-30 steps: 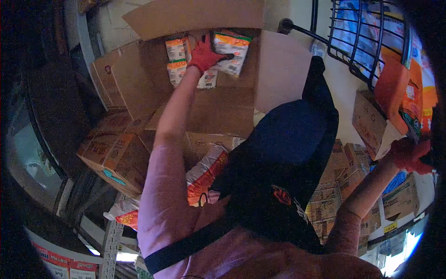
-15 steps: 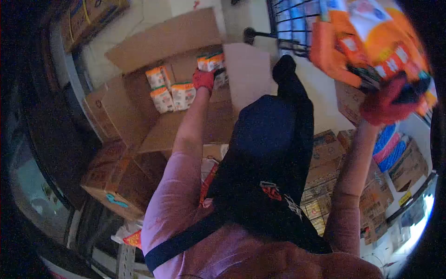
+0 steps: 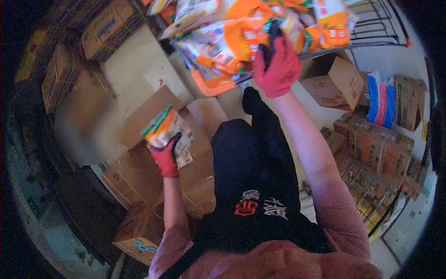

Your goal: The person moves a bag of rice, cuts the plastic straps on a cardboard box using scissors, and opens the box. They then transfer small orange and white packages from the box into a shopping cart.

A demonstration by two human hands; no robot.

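Note:
My left hand [image 3: 165, 158], in a red and black glove, is closed on a white packet [image 3: 183, 139] with orange and green bands. The packet is raised over the open cardboard box [image 3: 197, 165]. At the top, my right hand [image 3: 278, 65], gloved the same way, is at the near edge of a shopping cart [image 3: 218, 86] heaped with orange and white packets. Its fingers are on an orange and white packet [image 3: 241, 37], seemingly gripping its edge; the fingertips are partly hidden.
Another open carton [image 3: 330, 88] stands right of the cart. Beyond it are blue and pink bundles [image 3: 383, 100] and stacked cartons [image 3: 374, 144]. A closed carton [image 3: 139, 228] sits lower left, and more boxes [image 3: 109, 28] are stacked at upper left. My leg [image 3: 246, 158] is between box and cart.
My left hand has lifted a packet out of the cardboard box. The view has turned towards the cart, which now shows more fully, with my right hand still at its packets.

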